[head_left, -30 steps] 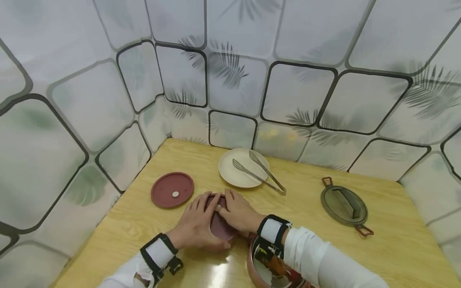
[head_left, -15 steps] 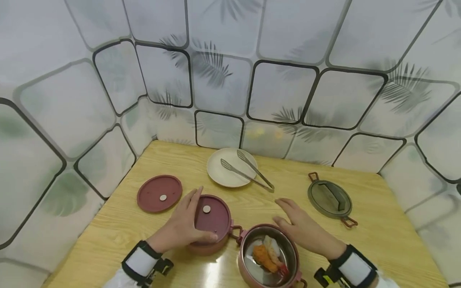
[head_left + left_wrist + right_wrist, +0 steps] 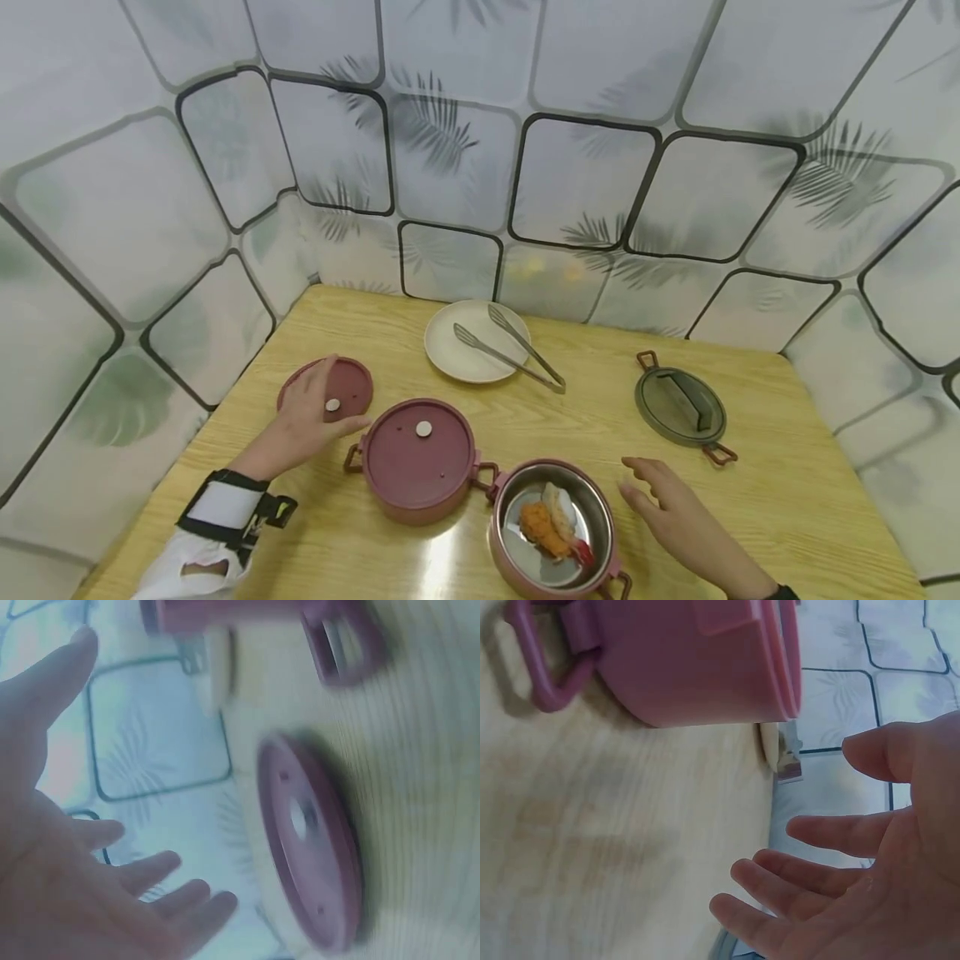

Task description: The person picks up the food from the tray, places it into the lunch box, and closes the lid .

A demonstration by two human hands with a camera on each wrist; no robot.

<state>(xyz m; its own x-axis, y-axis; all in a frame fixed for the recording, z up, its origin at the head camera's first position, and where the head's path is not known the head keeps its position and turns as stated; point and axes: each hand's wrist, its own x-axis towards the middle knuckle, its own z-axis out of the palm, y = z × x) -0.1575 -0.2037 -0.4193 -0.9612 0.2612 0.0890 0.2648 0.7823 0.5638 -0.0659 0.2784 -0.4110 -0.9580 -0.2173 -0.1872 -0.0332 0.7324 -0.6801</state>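
My left hand [image 3: 300, 421] hovers with spread fingers over the near-left part of a loose maroon lid [image 3: 352, 385]; the left wrist view shows a gap between hand and lid. Right of it stands a maroon pot [image 3: 420, 462] with its own lid on and brown handles at its sides. An uncovered pink pot [image 3: 501, 542] with a steel inside holds an orange fried piece [image 3: 542, 527], a pale piece and a red-tipped one. To the right of that pot my right hand [image 3: 671, 508] is held in the air, fingers relaxed, touching nothing.
At the back, metal tongs [image 3: 517, 367] lie across a white plate [image 3: 450, 360]. A dark green lid or shallow pan [image 3: 663, 410] with brown side handles lies on the right of the wooden table [image 3: 787, 500]. A patterned curtain wall [image 3: 585, 183] rises behind.
Both hands have come away from the lidded maroon pot, whose lid now shows whole. The left hand has moved left over the loose lid; the right hand has moved right past the uncovered pot.
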